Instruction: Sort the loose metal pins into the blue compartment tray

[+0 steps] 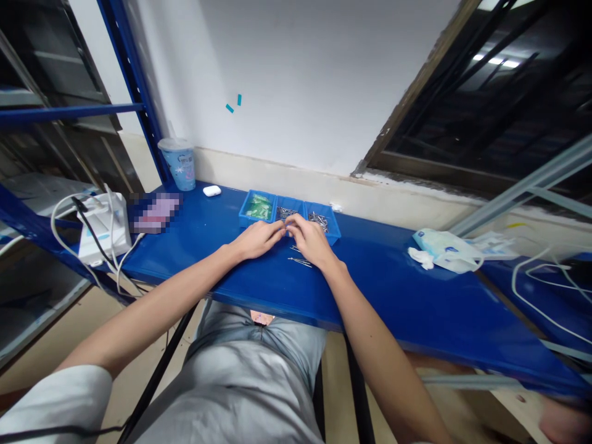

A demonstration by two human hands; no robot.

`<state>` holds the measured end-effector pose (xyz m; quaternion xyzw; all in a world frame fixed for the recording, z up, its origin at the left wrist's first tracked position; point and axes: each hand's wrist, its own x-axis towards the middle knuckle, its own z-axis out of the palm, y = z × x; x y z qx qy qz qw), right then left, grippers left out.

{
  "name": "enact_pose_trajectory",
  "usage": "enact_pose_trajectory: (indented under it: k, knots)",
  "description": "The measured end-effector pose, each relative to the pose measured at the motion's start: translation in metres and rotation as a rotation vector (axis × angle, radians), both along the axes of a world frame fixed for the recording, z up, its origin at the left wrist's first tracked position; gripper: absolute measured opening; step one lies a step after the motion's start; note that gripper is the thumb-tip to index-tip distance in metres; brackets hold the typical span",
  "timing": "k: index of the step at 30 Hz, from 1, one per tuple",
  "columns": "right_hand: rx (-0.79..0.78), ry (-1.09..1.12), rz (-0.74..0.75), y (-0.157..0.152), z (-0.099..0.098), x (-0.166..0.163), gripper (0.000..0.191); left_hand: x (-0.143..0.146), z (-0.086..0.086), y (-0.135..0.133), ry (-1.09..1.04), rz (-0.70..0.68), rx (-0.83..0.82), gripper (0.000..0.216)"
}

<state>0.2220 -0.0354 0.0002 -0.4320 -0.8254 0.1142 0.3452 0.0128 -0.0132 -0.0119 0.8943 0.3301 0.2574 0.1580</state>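
Observation:
My left hand point(263, 239) and my right hand point(311, 239) meet at the fingertips above the blue table, just in front of a row of small blue bins. Both hands are closed in a pinch; whatever lies between the fingers is too small to make out. The left bin point(243, 219) holds green plastic packets point(259, 208). Thin metal pieces point(285, 213), like screws or pins, fill the middle bin, partly hidden by my fingers. More metal pieces point(319, 221) lie in the right bin point(333, 232). Several long, thin metal pins point(300, 262) rest loose on the table beside my right hand.
On the left stand a lidded blue cup point(182, 166), a white earphone case point(212, 191), a blurred-out pinkish item point(158, 213) and a white power strip with cables point(105, 228). To the right lie a wipes pack point(446, 250) and crumpled tissue point(420, 258). A wall point(296, 80) rises behind.

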Motion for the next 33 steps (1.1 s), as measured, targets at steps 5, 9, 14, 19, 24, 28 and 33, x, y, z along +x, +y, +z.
enact_pose_trajectory:
  k: [5, 9, 14, 19, 24, 28, 33]
  knots:
    - [0.002, -0.012, -0.021, -0.0007, 0.0002, -0.0016, 0.02, 0.0003, 0.0014, -0.0002, -0.004, 0.027, 0.039, 0.033]
    - [0.034, -0.025, -0.013, 0.0009, -0.0005, -0.0004, 0.02, 0.0007, 0.0023, -0.0007, -0.044, 0.071, 0.05, 0.035]
    - [0.042, -0.039, -0.025, 0.0013, -0.0008, -0.0003, 0.013, -0.0002, 0.0022, -0.0004, -0.059, 0.052, 0.031, 0.034]
    - [0.021, -0.065, -0.066, 0.0001, 0.0011, -0.0005, 0.02, -0.0001, 0.0031, -0.0013, -0.059, 0.063, 0.022, 0.034]
    - [0.004, -0.035, -0.048, -0.0006, 0.001, -0.0004, 0.019, -0.0005, 0.0039, -0.0014, -0.074, 0.073, 0.018, 0.036]
    - [0.026, -0.042, -0.042, 0.0, 0.0009, -0.0001, 0.013, -0.0012, 0.0033, -0.0006, -0.056, 0.096, 0.023, 0.035]
    - [0.047, -0.04, -0.039, 0.0008, 0.0001, 0.0004, 0.013, -0.001, 0.0028, -0.0005, -0.073, 0.086, 0.028, 0.034]
